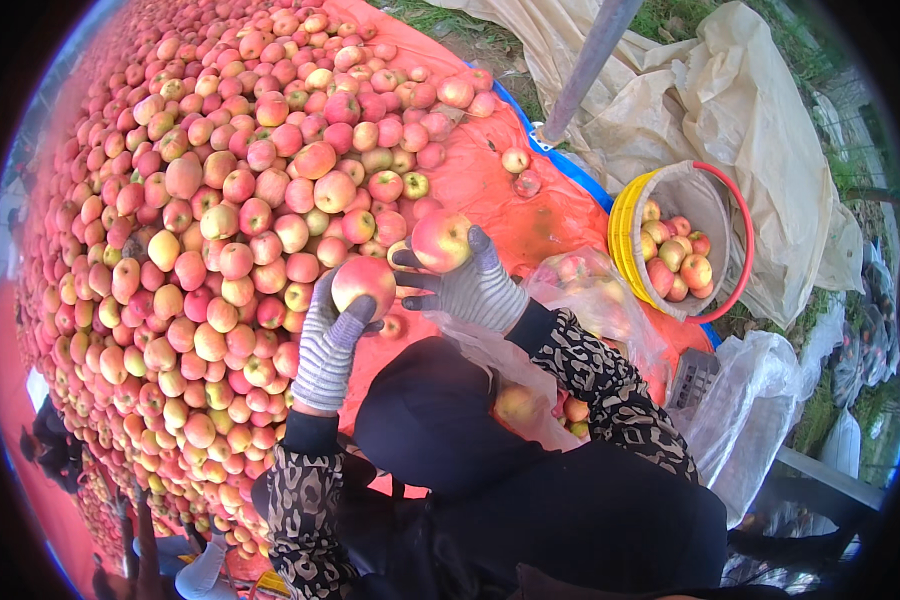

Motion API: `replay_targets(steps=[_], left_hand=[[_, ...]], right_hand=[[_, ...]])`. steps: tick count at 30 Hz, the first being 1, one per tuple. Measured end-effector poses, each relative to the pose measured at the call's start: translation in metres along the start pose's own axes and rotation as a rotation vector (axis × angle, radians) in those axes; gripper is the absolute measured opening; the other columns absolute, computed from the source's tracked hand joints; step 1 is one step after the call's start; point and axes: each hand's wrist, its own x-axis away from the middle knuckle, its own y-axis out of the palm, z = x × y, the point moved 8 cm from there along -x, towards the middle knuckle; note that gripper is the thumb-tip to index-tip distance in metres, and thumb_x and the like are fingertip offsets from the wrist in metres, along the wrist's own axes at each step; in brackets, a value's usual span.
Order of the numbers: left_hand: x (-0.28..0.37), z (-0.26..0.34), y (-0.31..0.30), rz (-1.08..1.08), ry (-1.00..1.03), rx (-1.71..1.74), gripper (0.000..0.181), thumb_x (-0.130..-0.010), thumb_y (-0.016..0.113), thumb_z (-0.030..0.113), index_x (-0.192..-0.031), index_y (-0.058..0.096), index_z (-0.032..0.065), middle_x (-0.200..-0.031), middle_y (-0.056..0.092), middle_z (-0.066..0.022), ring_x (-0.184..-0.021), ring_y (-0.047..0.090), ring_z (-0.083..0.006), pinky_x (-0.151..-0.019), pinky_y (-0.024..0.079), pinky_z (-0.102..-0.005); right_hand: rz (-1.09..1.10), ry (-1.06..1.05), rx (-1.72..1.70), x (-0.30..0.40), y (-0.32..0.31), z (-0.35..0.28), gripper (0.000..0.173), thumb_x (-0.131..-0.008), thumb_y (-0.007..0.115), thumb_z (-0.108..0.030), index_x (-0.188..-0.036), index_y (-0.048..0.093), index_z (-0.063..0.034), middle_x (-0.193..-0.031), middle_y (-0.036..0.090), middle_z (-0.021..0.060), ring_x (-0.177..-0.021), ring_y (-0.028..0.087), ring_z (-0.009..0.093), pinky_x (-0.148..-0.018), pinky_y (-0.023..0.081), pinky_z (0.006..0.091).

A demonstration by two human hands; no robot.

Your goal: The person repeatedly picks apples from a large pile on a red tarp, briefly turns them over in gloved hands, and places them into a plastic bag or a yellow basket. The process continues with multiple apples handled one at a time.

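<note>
My left hand (pixel 325 352), in a grey-and-white striped knit glove, grips a large red-and-yellow apple (pixel 364 287). Close beside it, my right hand (pixel 471 289) in a matching glove holds another apple (pixel 441 240) between thumb and forefinger, its other fingers spread toward the first one. Both apples are held up at the edge of a big heap of red-and-yellow apples (pixel 217 225). Under and beyond my hands lies an orange-red plastic sheet (pixel 487 165). Below my right wrist sits a clear plastic bag (pixel 570 289) with apples inside.
Right of the sheet stands a yellow basket (pixel 625 229) with a cloth lining and red handle, partly filled with apples. A metal pole (pixel 592 64) rises at the sheet's blue edge. Beige tarpaulin (pixel 750 97) and clear plastic (pixel 750 405) lie at right. Another person (pixel 56 442) is at far left.
</note>
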Motion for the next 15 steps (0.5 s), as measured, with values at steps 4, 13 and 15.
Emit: replay_targets(steps=[4, 13, 15], left_hand=[[0.007, 0.021, 0.05, -0.242, 0.099, -0.485, 0.063, -0.082, 0.067, 0.014, -0.135, 0.036, -0.0018, -0.115, 0.053, -0.0113, -0.097, 0.055, -0.0151, -0.08, 0.048, -0.0256], [0.031, 0.032, 0.088, -0.289, 0.12, -0.343, 0.042, -0.093, 0.053, 0.019, -0.131, 0.043, 0.004, -0.123, 0.05, -0.0105, -0.11, 0.052, -0.0168, -0.081, 0.05, -0.0276], [0.036, 0.03, 0.079, -0.303, 0.128, -0.323, 0.044, -0.094, 0.05, 0.027, -0.129, 0.043, 0.002, -0.126, 0.049, -0.0104, -0.111, 0.053, -0.0193, -0.083, 0.05, -0.0314]], right_hand=[[-0.066, -0.142, -0.103, 0.039, 0.024, 0.005, 0.086, -0.075, 0.061, -0.063, -0.138, 0.033, -0.0117, -0.135, 0.043, 0.0158, -0.124, 0.042, 0.036, -0.099, 0.037, 0.0583], [-0.038, -0.364, -0.125, 0.139, 0.031, -0.025, 0.075, -0.074, 0.05, -0.067, -0.128, 0.042, -0.0156, -0.134, 0.041, 0.0063, -0.124, 0.038, 0.028, -0.099, 0.028, 0.0575], [-0.036, -0.443, -0.1, 0.164, 0.035, -0.036, 0.075, -0.073, 0.051, -0.067, -0.126, 0.043, -0.0152, -0.132, 0.042, 0.0063, -0.122, 0.039, 0.027, -0.099, 0.029, 0.0554]])
